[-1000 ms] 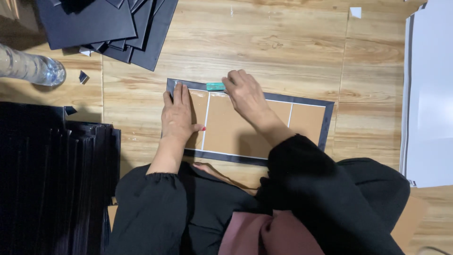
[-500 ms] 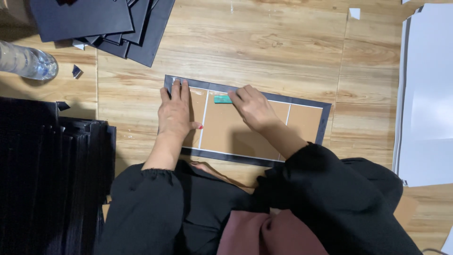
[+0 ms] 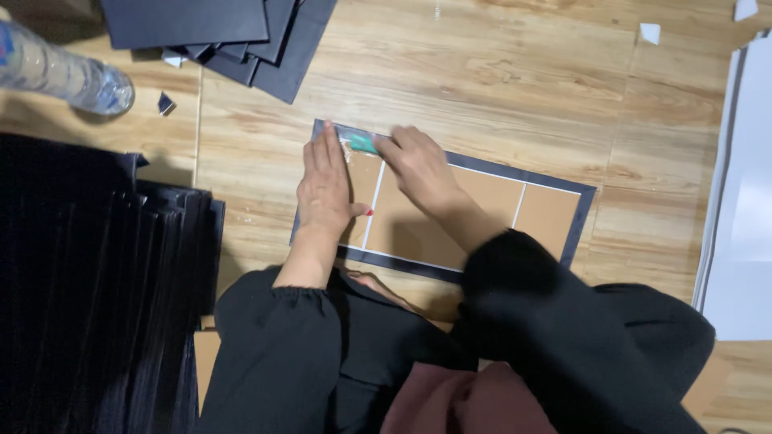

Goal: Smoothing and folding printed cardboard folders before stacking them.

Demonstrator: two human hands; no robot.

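Note:
A dark sheet with three brown cardboard panels (image 3: 490, 201) glued on it lies flat on the wooden floor in front of me. My left hand (image 3: 326, 185) presses flat on its left end, fingers together and pointing away. My right hand (image 3: 414, 165) holds a small teal tool (image 3: 363, 143) against the sheet's upper left corner, close to the left fingertips. Both arms wear black sleeves.
A stack of dark sheets (image 3: 217, 28) lies at the top left, with a clear plastic bottle (image 3: 56, 72) beside it. A tall pile of black folded covers (image 3: 88, 281) fills the left side. White boards (image 3: 744, 185) lie along the right edge. Small paper scraps dot the floor.
My right hand has slid the teal tool leftwards along the sheet's top edge, from near the middle to the upper left corner. My left hand has stayed pressed on the left end.

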